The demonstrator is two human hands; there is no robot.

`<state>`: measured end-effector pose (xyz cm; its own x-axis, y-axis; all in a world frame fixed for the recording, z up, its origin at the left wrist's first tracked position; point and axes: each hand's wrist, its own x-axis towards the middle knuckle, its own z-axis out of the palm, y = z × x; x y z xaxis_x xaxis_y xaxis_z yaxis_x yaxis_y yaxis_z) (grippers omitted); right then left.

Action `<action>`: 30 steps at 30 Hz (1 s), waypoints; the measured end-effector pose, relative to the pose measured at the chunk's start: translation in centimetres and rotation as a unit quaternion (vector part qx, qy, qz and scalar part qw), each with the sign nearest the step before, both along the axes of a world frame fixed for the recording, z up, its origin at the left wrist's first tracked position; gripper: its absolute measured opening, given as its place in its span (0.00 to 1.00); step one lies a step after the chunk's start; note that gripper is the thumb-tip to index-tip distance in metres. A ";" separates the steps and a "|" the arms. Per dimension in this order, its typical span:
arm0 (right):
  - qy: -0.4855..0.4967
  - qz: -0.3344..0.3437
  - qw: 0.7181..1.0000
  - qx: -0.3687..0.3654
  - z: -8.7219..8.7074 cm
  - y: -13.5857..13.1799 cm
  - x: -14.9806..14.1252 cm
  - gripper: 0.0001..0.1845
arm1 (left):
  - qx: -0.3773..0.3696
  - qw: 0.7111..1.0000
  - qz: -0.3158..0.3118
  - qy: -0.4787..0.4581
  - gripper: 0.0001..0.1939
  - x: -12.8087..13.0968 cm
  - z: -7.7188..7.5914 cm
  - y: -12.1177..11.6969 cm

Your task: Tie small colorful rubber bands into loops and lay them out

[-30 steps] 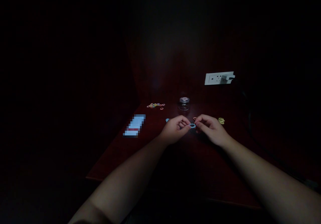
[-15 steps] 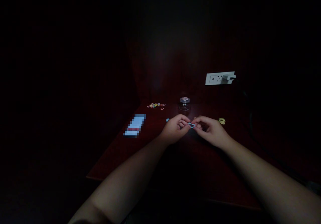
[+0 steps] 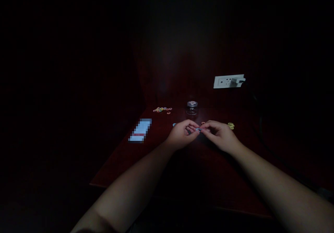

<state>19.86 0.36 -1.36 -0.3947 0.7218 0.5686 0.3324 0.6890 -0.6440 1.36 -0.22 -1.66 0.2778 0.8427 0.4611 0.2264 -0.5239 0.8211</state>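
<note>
- 2 hands close together above dark red table (image 3: 122, 168): left hand (image 3: 182, 134) and right hand (image 3: 219, 135), fingertips almost meeting
- left hand: thumb and fingertips closed on near-left end of blue band (image 3: 198, 129), other fingers curled
- right hand: thumb and fingertips pinching same band from opposite side, other fingers partly hidden
- blue band: between both sets of fingertips, squeezed narrow, too small for finer detail
- blue piece (image 3: 174, 124) just behind left hand, mostly covered
- orange band (image 3: 203, 123) just behind right fingertips, partly covered
- yellow bands (image 3: 231, 125) bunched just beyond right hand
- clear jar (image 3: 192, 111) upright behind hands, lid (image 3: 192, 103) on top
- mixed-color bands (image 3: 161, 110) in loose pile, far left part of table, 1 single band (image 3: 168, 113) just in front
- pixelated bright rectangle (image 3: 141, 130) left of left hand, content unreadable
- wall socket (image 3: 221, 82) at back right, white plug (image 3: 238, 81) inserted, dark cable (image 3: 260, 128) hanging down
- surroundings very dark
</note>
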 end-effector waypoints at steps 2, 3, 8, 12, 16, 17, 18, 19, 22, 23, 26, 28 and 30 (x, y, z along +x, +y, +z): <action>0.007 0.004 1.000 -0.001 -0.1 0.0 -0.1 0.08 | 0.002 1.000 0.004 0.007 0.10 0.0 0.0 0.0; 0.014 0.004 1.000 -0.004 -0.1 0.0 -0.1 0.08 | 0.001 1.000 0.007 0.008 0.10 -0.1 0.0 0.0; 0.037 0.011 0.999 -0.019 -0.7 0.2 -0.2 0.09 | 0.000 1.000 0.008 0.009 0.10 -0.2 -0.1 0.2; 0.025 0.006 1.000 -0.007 -0.7 0.4 0.0 0.07 | 0.008 1.000 0.002 0.018 0.10 -0.2 -0.2 0.3; 0.002 0.000 1.000 0.015 -0.2 0.2 0.1 0.06 | 0.019 1.000 0.001 0.022 0.10 -0.3 -0.2 0.3; -0.002 -0.002 1.000 0.019 -0.1 0.1 0.1 0.06 | 0.023 0.999 0.001 0.024 0.10 -0.3 -0.2 0.3; -0.004 -0.003 1.000 0.022 0.0 0.1 0.1 0.06 | 0.028 0.999 0.002 0.028 0.10 -0.4 -0.2 0.3; -0.006 -0.005 1.000 0.024 0.1 0.1 0.1 0.06 | 0.032 0.999 0.005 0.033 0.09 -0.4 -0.2 0.3; -0.006 -0.018 0.999 0.026 0.2 0.1 0.2 0.06 | 0.048 0.997 0.021 0.051 0.09 -0.5 -0.1 0.3; -0.007 -0.024 0.999 0.026 0.3 0.1 0.2 0.06 | 0.054 0.997 0.026 0.056 0.09 -0.5 -0.1 0.3; -0.012 -0.033 0.999 0.024 0.4 0.0 0.4 0.07 | 0.068 0.995 0.033 0.066 0.08 -0.6 0.0 0.3; -0.015 -0.033 0.999 0.029 0.4 0.0 0.4 0.07 | 0.071 0.995 0.034 0.068 0.08 -0.6 -0.1 0.4; -0.013 -0.038 0.999 0.036 0.5 -0.1 0.5 0.07 | 0.068 0.995 0.039 0.067 0.08 -0.5 -0.2 0.5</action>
<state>20.32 0.26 -0.87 -0.3563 0.7071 0.6107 0.4016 0.7061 -0.5833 0.83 0.30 -1.86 0.2809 0.7969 0.5349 0.3735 -0.6042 0.7039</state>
